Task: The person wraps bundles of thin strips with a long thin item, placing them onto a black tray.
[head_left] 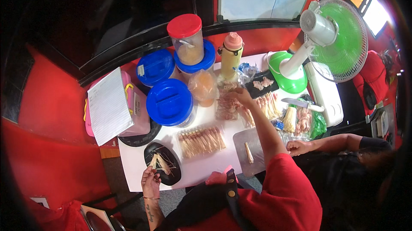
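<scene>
My left hand pinches a pale bundle of thin mushrooms at the black plate, where more loose strands lie. My right hand reaches over a package of thinly sliced raw meat, fingers curled down on it; what they grip is too small to make out. Between my hands sits a clear tray of meat-wrapped mushroom rolls, with a second row of rolls partly behind my right arm. One small bundle lies on a grey board.
A co-worker's hand is right of my arm. Blue-lidded tubs, a pink bin with paper, a bottle, a black meat tray, a knife, bagged food and a fan crowd the white table.
</scene>
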A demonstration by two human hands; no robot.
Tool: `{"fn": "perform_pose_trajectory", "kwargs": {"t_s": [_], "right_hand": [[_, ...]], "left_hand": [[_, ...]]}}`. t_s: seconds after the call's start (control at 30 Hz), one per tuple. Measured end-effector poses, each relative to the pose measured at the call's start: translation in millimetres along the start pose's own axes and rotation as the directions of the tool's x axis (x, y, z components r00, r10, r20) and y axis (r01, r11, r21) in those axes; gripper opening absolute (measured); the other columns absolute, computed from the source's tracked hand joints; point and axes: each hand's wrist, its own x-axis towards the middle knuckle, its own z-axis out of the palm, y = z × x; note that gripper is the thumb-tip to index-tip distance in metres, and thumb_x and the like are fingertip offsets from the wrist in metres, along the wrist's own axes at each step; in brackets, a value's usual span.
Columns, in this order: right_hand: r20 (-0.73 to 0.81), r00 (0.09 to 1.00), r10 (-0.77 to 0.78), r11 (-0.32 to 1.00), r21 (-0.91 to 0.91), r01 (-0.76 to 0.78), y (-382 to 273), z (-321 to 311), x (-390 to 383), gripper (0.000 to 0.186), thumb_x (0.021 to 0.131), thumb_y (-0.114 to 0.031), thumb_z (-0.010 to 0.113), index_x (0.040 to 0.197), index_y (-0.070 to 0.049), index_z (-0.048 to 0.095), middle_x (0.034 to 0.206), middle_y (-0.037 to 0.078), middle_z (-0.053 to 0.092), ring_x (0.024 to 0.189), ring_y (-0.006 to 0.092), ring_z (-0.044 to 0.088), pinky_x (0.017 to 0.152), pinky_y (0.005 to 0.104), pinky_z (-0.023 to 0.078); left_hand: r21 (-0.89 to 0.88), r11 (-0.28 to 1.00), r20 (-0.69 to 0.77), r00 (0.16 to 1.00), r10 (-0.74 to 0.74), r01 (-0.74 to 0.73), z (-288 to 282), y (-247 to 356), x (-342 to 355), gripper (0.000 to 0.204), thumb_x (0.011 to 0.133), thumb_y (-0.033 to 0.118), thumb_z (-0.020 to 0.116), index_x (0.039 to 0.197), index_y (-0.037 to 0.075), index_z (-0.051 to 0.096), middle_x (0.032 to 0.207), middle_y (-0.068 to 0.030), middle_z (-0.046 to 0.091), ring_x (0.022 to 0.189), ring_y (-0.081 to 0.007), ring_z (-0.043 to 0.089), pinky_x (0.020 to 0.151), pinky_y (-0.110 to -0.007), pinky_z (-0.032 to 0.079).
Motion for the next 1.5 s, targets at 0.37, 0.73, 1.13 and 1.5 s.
{"fn": "perform_pose_trajectory", "kwargs": {"t_s": [0.37, 0.73, 1.13, 1.5], "right_hand": [[-0.070, 0.963, -0.259, 0.882, -0.424, 0.207, 21, 11, 13, 0.031, 0.077, -0.013, 0.055, 0.105, -0.001, 0.049, 0.093, 0.023, 0.059, 0.088, 0.0373, 0.058, 0.076, 0.0425, 0.044], [0.007, 0.908, -0.419, 0.284, -0.949, 0.139, 8, 11, 1, 0.026, 0.077, -0.029, 0.055, 0.097, -0.013, 0.056, 0.102, 0.016, 0.055, 0.093, 0.0337, 0.054, 0.072, 0.0455, 0.043], [0.258, 0.766, -0.588, 0.067, -0.929, 0.364, 6, 23, -4, 0.013, 0.074, -0.021, 0.053, 0.085, -0.018, 0.060, 0.099, 0.008, 0.049, 0.096, 0.0256, 0.047, 0.082, 0.0414, 0.039], [0.393, 0.695, -0.602, -0.073, -0.894, 0.442, 26, 14, 28, 0.025, 0.077, -0.023, 0.050, 0.099, -0.017, 0.060, 0.113, 0.008, 0.048, 0.109, 0.0279, 0.045, 0.092, 0.0473, 0.036]], "left_hand": [[-0.014, 1.000, 0.033, 0.999, -0.004, 0.004, -1, -6, -1, 0.029, 0.081, 0.013, 0.060, 0.108, 0.008, 0.053, 0.091, -0.0022, 0.058, 0.074, -0.0129, 0.056, 0.060, -0.024, 0.045], [-0.018, 1.000, 0.012, 1.000, -0.016, 0.016, 5, -11, -6, 0.031, 0.081, 0.015, 0.061, 0.110, 0.008, 0.052, 0.092, -0.0018, 0.058, 0.075, -0.0122, 0.056, 0.061, -0.024, 0.045], [-0.002, 1.000, -0.006, 1.000, -0.010, 0.010, 2, -15, -5, 0.029, 0.081, 0.015, 0.060, 0.109, 0.009, 0.053, 0.092, -0.0015, 0.058, 0.075, -0.0120, 0.056, 0.062, -0.024, 0.045], [-0.012, 1.000, -0.008, 1.000, -0.026, 0.026, -2, -15, -6, 0.030, 0.082, 0.015, 0.059, 0.110, 0.008, 0.052, 0.093, -0.0016, 0.057, 0.076, -0.0121, 0.056, 0.062, -0.024, 0.045]]}}
